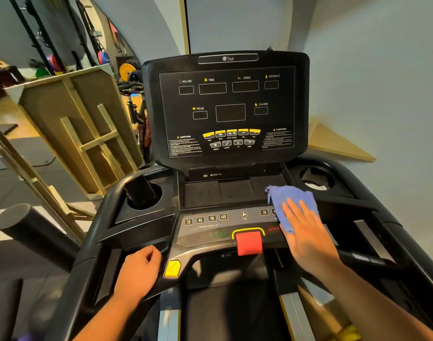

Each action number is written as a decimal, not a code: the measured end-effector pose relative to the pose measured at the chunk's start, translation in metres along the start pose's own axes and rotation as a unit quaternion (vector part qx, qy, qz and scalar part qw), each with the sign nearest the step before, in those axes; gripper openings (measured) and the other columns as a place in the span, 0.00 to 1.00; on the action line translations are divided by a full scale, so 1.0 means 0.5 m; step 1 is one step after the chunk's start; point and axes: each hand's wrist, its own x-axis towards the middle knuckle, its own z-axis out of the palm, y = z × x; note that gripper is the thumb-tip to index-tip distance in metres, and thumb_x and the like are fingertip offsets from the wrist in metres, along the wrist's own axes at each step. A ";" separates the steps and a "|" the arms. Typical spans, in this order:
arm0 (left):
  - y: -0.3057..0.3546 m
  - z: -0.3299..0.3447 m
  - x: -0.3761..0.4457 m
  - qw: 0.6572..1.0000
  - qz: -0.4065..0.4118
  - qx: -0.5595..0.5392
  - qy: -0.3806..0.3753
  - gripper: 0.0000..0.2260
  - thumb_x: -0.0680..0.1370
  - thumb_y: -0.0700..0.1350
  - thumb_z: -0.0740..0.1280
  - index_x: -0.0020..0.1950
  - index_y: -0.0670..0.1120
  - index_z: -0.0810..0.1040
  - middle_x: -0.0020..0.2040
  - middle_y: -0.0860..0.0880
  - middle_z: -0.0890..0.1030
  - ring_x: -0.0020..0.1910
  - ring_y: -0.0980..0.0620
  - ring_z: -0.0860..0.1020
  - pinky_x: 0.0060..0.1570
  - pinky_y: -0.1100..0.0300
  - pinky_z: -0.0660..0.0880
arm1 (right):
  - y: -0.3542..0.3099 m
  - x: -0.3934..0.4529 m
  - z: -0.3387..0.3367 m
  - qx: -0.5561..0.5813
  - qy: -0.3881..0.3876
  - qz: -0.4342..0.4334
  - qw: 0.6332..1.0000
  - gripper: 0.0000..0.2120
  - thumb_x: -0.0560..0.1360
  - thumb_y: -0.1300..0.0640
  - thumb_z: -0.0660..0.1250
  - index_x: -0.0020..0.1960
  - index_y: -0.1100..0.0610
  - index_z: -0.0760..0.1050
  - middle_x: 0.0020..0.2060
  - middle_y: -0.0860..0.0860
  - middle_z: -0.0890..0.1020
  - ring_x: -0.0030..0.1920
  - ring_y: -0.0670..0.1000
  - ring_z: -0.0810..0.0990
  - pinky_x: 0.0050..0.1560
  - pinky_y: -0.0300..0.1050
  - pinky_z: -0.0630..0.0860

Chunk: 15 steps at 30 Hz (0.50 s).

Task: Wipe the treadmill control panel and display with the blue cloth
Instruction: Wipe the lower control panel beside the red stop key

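Note:
The treadmill's black display (pixel 226 107) stands upright ahead, its readouts dark. Below it lies the control panel (pixel 210 225) with numbered keys, a fan button and a red stop button (pixel 249 242). The blue cloth (pixel 288 200) lies spread on the panel's right end, covering some keys. My right hand (pixel 306 232) presses flat on the cloth with straight fingers. My left hand (pixel 139 271) grips the left handlebar (pixel 126 244), fingers curled round it, beside a yellow tab (pixel 172 268).
A dark object stands in the left cup holder (pixel 142 193); the right cup holder (pixel 316 179) holds a bit of white. A shallow tray (pixel 225 193) sits under the display. Wooden frames, weight plates and an exercise bike stand at the left; a wall is close on the right.

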 end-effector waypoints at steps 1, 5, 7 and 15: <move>0.001 0.000 0.000 1.000 -0.004 0.000 -0.003 0.15 0.84 0.45 0.63 0.39 0.50 0.81 0.35 0.46 0.84 0.36 0.50 0.83 0.39 0.57 0.78 | 0.000 -0.018 0.005 0.004 0.010 0.026 1.000 0.29 0.78 0.51 0.53 0.77 0.63 0.63 0.75 0.62 0.68 0.76 0.64 0.63 0.76 0.61 0.58; 0.002 0.001 0.007 1.000 -0.005 0.001 0.004 0.15 0.84 0.46 0.63 0.39 0.50 0.81 0.35 0.47 0.84 0.36 0.51 0.83 0.40 0.54 0.79 | -0.040 -0.106 -0.007 0.018 0.038 0.135 0.990 0.28 0.76 0.56 0.61 0.73 0.66 0.69 0.72 0.65 0.72 0.73 0.69 0.68 0.69 0.67 0.68; 0.003 0.001 0.008 1.000 -0.003 0.004 0.006 0.15 0.84 0.46 0.63 0.39 0.50 0.82 0.35 0.48 0.84 0.37 0.51 0.82 0.38 0.57 0.76 | -0.086 -0.114 0.000 0.027 0.029 0.073 0.997 0.29 0.75 0.54 0.55 0.73 0.66 0.70 0.74 0.63 0.69 0.74 0.69 0.66 0.71 0.68 0.64; 0.056 -0.017 -0.006 0.998 0.039 -0.042 0.007 0.11 0.84 0.45 0.65 0.43 0.57 0.81 0.40 0.53 0.85 0.36 0.55 0.80 0.40 0.58 0.75 | -0.215 -0.009 -0.143 0.406 -0.182 0.109 0.889 0.18 0.84 0.48 0.56 0.69 0.52 0.76 0.70 0.47 0.76 0.73 0.51 0.70 0.72 0.42 0.62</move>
